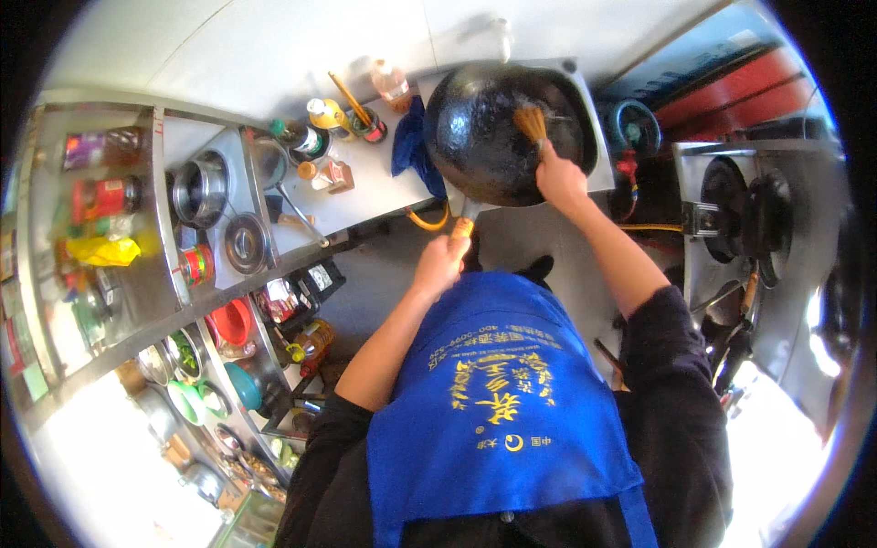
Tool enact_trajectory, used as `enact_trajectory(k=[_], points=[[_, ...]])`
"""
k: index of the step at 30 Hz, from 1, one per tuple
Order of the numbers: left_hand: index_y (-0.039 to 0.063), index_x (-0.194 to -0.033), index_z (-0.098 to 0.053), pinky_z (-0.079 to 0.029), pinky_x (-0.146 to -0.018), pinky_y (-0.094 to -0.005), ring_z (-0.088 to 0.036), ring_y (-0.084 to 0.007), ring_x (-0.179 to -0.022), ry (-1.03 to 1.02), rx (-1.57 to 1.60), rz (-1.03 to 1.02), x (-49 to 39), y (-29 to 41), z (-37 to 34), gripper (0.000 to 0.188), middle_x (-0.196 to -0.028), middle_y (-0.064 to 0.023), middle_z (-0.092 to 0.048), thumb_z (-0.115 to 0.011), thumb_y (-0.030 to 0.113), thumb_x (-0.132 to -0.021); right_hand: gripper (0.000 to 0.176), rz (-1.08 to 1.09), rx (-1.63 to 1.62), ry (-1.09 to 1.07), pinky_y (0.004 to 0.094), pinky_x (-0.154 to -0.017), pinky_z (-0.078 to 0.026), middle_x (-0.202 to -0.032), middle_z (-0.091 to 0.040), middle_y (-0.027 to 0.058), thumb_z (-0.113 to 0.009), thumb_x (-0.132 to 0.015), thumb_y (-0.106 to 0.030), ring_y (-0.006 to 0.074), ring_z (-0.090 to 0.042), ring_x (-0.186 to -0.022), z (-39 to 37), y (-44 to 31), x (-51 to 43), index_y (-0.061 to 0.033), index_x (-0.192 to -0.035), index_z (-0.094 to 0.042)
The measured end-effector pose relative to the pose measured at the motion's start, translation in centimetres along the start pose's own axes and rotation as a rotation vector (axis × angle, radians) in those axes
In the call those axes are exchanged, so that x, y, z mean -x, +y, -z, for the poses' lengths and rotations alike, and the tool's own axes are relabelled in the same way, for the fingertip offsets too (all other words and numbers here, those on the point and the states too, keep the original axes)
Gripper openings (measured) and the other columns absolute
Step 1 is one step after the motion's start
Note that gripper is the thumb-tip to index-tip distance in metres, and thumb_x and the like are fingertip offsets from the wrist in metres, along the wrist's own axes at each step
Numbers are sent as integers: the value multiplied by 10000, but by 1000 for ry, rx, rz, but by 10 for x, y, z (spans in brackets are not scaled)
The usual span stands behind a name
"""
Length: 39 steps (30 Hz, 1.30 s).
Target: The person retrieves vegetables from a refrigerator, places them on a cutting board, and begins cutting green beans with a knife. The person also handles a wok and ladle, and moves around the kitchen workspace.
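Note:
A large black wok lies tilted over a metal sink under a tap, its inside wet and shiny. My left hand is closed around the wok's wooden handle. In my right hand is a bamboo wok brush, whose bristles touch the inside of the wok. A dark blue cloth lies against the wok's left side, on the white counter.
Left of the wok stand a sauce bottle, a jar with chopsticks and a spice jar. Steel shelves with pots fill the left. A gas cylinder and a stove are on the right.

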<state>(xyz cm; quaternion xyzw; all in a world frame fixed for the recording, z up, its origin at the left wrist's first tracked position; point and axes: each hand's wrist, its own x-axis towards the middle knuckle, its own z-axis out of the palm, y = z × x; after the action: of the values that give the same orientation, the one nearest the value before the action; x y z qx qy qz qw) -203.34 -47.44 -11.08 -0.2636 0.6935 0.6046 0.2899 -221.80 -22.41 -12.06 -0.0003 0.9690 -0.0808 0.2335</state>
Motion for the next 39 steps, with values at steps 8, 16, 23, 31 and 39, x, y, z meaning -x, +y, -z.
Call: enact_trajectory(k=[8,16,23,31,39], points=[[35,-1004,-605,-409,-429,-292,-544,-116,-488,-14,-9,16,2,7,1,415,-673,-24,-589,-606,443,-1079,598,35,-51,63,597,-759,-587,-915,-757,263,-500,-1028,-262,462,-751,-836,-4,22,-2,-167,-1603,-363],[-22,-951,-647,-500,-544,-395,-653,-219,-566,17,-143,-23,-2,3,-11,491,-679,-92,-667,-603,457,-1048,438,121,-188,78,588,-767,-594,-909,-745,275,-512,-1039,-329,480,-737,-870,-9,19,-18,-152,-1437,-469],[-42,-980,-658,-538,-663,-473,-712,-364,-705,74,-247,-47,6,17,-10,495,-763,-205,-708,-595,443,-1053,616,306,-118,-191,589,-815,-597,-947,-747,290,-508,-1017,-274,478,-747,-907,10,-52,67,-122,-1595,-355],[-22,-949,-651,-526,-625,-442,-700,-296,-644,131,-473,-193,3,14,-9,498,-700,-146,-686,-575,453,-1075,782,-22,-40,-168,569,-850,-602,-1040,-755,290,-528,-1007,-273,487,-749,-931,-31,-32,27,-102,-1687,-183],[-4,-941,-655,-529,-626,-446,-711,-293,-655,164,-490,-171,5,6,-6,495,-700,-141,-689,-587,473,-1060,727,-42,43,15,565,-778,-602,-967,-774,262,-494,-1043,-250,427,-776,-889,-10,30,-18,-166,-1683,-161]])
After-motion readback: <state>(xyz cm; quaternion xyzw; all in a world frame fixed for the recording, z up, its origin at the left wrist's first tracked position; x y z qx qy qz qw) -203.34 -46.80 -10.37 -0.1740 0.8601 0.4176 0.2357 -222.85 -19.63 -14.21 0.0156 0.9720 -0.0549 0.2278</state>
